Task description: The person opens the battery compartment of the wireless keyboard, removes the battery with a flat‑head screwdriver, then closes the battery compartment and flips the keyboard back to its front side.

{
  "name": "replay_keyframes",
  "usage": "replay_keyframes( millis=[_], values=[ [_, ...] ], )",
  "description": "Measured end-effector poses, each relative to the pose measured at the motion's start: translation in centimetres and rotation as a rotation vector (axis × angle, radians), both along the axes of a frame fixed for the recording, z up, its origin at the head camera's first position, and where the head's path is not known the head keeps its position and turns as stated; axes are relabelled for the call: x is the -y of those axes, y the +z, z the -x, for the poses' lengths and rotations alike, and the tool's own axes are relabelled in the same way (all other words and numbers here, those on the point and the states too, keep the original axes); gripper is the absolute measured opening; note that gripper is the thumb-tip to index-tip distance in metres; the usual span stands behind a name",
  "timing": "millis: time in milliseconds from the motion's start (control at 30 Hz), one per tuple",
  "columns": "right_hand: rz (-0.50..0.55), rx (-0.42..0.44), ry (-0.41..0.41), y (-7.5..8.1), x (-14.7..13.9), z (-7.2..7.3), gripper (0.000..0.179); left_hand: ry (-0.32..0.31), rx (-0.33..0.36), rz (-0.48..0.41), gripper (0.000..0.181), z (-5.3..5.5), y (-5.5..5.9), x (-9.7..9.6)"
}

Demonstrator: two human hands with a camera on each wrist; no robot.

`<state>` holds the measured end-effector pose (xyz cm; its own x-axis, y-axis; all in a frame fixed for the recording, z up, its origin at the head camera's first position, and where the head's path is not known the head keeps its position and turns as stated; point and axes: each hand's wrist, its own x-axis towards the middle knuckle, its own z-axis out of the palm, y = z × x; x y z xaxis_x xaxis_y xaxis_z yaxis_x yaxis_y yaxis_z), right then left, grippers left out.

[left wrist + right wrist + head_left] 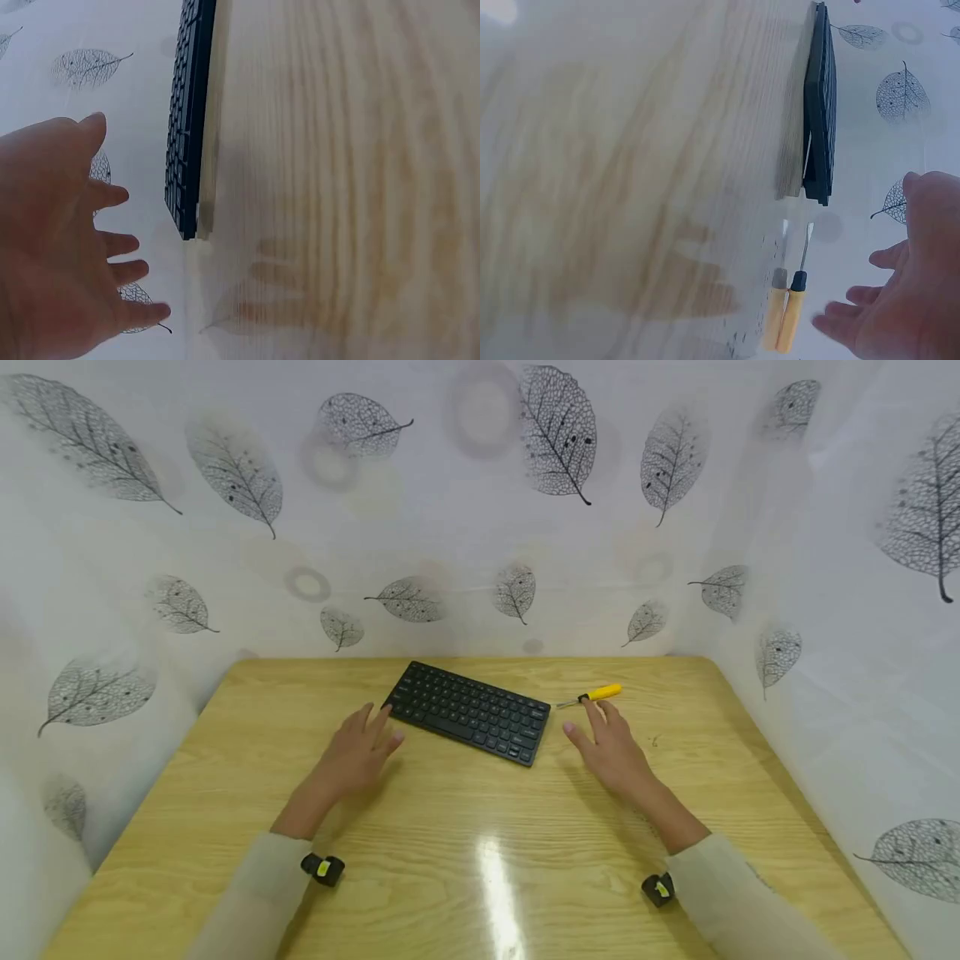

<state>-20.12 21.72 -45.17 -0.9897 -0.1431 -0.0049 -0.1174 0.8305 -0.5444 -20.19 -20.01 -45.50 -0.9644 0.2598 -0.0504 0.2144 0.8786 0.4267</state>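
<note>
A black keyboard (472,712) lies at a slant on the wooden table, its left end farther back. My left hand (356,756) hovers by the keyboard's left end with fingers spread and nothing held; in the left wrist view that hand (60,247) shows apart from the keyboard (189,120). Right of the keyboard lies a screwdriver (602,692) with a yellow handle and a black collar, its metal tip toward the keyboard. My right hand (617,756) is spread just in front of the screwdriver, fingertips overlapping its collar in the head view. In the right wrist view a space separates hand and screwdriver (790,311).
The light wooden table (420,877) has a bright glare streak near its front. A white cloth with leaf prints (450,510) hangs behind and at both sides. Each sleeve carries a small black wrist device, the left one (324,868) and the right one (658,889).
</note>
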Motion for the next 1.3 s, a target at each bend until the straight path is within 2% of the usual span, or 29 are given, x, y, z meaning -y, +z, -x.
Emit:
replay_keyframes(
  millis=[200,300,467,667,800,1000,1133,1300],
  values=[
    [0.294,0.120,0.047,-0.3,0.4,0.0,0.078,-0.024,0.054,-0.178,0.060,2.2,0.1,0.4],
    [0.430,0.171,0.047,-0.5,0.8,0.0,0.074,-0.034,0.043,-0.201,0.057,3.4,0.1,0.4],
    [0.563,0.232,0.012,-0.7,1.5,0.1,0.067,-0.051,0.020,-0.270,0.050,5.2,-0.1,0.4],
    [0.616,0.254,-0.010,-1.2,2.4,0.4,0.064,0.018,0.064,-0.312,0.048,7.3,-0.7,0.9],
    [0.628,0.252,-0.050,-1.5,3.0,0.4,0.061,0.055,0.088,-0.332,0.046,8.2,-0.9,1.3],
    [0.610,0.227,-0.106,-1.7,3.7,0.6,0.057,0.080,0.096,-0.359,0.043,9.3,-1.4,1.6],
    [0.633,0.223,-0.139,-1.9,4.2,0.8,0.055,0.104,0.106,-0.380,0.041,10.1,-1.8,1.8],
    [0.629,0.208,-0.168,-2.2,4.9,1.1,0.051,0.082,0.093,-0.373,0.039,10.9,-1.9,1.8]
  ],
)
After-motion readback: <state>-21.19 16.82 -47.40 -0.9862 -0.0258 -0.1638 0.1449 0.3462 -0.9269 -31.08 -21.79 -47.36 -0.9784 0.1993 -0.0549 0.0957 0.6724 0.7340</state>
